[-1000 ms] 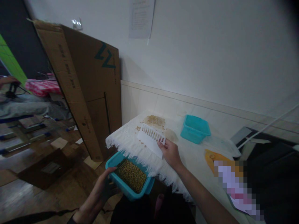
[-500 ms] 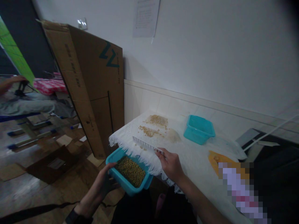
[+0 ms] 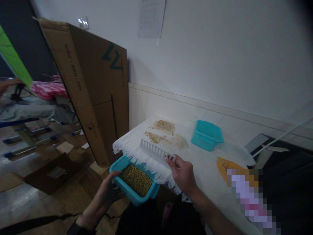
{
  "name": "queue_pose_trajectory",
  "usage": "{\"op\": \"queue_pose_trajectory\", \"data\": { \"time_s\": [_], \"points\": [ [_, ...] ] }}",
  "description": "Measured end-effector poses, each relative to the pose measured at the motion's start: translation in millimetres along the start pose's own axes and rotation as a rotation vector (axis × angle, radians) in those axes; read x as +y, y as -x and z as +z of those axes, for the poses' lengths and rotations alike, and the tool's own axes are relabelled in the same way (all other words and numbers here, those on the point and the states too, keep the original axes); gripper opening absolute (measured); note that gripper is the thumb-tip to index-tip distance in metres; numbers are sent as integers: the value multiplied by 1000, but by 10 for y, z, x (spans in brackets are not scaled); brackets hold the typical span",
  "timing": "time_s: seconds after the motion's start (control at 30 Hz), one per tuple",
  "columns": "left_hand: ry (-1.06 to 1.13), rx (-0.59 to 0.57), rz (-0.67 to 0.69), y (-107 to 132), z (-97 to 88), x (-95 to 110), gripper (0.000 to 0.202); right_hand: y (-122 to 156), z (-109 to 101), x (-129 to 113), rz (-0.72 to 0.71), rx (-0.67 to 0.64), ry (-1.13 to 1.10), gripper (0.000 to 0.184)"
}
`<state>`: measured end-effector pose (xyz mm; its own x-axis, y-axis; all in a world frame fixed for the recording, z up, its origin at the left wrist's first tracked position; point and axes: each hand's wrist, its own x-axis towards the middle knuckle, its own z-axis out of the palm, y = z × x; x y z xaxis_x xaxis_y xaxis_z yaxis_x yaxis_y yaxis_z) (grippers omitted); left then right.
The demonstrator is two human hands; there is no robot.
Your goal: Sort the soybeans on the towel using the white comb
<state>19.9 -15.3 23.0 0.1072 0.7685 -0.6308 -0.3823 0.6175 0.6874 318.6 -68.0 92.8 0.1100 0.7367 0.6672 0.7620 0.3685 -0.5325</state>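
My left hand (image 3: 107, 189) grips the near left side of a turquoise plastic tub (image 3: 133, 198), thumb over its rim. Greenish-yellow beans (image 3: 136, 179) fill much of the tub, held at the table's fringed edge. My right hand (image 3: 183, 173) is closed on the handle of a long white brush (image 3: 154, 152) that has a row of notches along its side. The brush is over the white cloth (image 3: 132, 140) near that edge. Beyond it are a scattered patch of pale beans (image 3: 154, 137), a second bean pile (image 3: 163, 125) and a whitish grain heap (image 3: 179, 141).
Another turquoise tub (image 3: 207, 135) stands at the back right of the cloth. An orange-yellow item (image 3: 223, 166) lies further right. A tall cardboard box (image 3: 105, 81) stands left of the table. A seated person's legs (image 3: 29, 109) show at the far left.
The brush has drawn back slightly to the right with my right hand and turned, showing more of its side. The few beans by the table edge no longer show. The left hand's tub has barely moved.
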Motion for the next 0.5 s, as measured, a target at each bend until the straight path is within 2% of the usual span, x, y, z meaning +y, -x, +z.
{"op": "queue_pose_trajectory", "data": {
  "time_s": [0.1,0.23,0.5],
  "points": [
    [-2,9,-4,-6,11,-14,29,-252,-51,247,117,73,148,32],
    [-6,18,-17,4,27,-13,34,-526,-3,482,207,61,242,30],
    [-5,-37,-41,-44,-34,-21,41,-612,189,546,202,-21,267,28]
  ]
}}
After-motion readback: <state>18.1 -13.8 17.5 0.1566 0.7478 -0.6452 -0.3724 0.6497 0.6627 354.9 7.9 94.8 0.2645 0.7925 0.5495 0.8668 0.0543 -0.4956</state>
